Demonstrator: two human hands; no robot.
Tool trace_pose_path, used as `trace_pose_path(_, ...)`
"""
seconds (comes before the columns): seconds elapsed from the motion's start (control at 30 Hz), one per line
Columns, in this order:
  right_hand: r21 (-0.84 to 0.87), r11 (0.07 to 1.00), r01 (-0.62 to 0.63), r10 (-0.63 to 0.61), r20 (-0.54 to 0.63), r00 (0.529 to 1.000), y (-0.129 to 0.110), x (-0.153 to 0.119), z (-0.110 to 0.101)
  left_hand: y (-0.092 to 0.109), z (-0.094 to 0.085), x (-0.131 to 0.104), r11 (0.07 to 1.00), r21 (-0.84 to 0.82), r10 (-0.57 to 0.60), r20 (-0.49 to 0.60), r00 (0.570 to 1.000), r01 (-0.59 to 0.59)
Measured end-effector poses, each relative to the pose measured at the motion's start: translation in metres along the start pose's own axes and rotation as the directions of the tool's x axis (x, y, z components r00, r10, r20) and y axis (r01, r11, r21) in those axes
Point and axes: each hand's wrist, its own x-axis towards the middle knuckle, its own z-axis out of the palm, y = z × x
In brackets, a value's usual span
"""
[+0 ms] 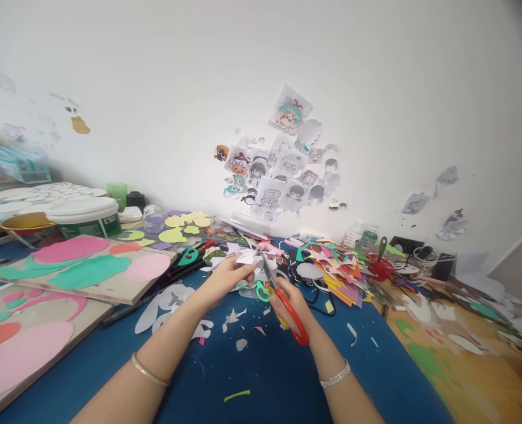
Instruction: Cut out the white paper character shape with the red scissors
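The white paper [247, 257] sits pinched in the left hand [232, 274], mid-table; the right hand [297, 298] grips red-handled scissors [294, 316], blades near the left fingers. A slip of either hand could nick a fingertip or spoil the edge. The paper's outline merges with pale scraps behind, blade tips are unclear, and the wooden surface [405, 353] blurs rightward

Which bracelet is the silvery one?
The right-arm bracelet, on the same side as the right hand holding the red-handled scissors. It looks silvery and textured; the left-arm bracelet is a plainer, gold-coloured band.
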Motion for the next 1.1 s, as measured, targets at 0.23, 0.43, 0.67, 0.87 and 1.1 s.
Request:
trace_pose_path(0.23, 0.049, 0.999, -0.011, 0.011, -0.010, 1.000, 0.008, 0.001, 0.006, -0.019, 0.027, 0.005, 0.996, 0.042, 0.086, -0.069, 0.994, -0.083)
trace_pose_path(0.43, 0.059, 0.998, 0.020, -0.020, 0.006, 1.000, 0.001, 0.001, 0.007, -0.014, 0.029, 0.000, 0.995, 0.040, 0.101, -0.160, 0.982, -0.096)
trace_pose_path(0.67, 0.044, 0.999, 0.013, -0.013, 0.003, 1.000, 0.008, 0.002, 0.009, -0.007, 0.025, -0.001, 0.995, -0.089, 0.044, -0.107, 0.993, -0.053)
trace_pose_path(0.87, 0.065, 0.998, -0.023, 0.021, 0.024, 0.999, 0.010, 0.001, 0.009, -0.008, 0.025, 0.000, 0.993, -0.120, 0.002, -0.071, 0.997, -0.011)
trace_pose_path(1.1, 0.065, 0.998, 0.014, -0.019, 0.073, 0.997, 0.001, 0.000, 0.006, -0.009, 0.023, 0.000, 0.993, -0.114, 0.006, -0.072, 0.997, -0.015)
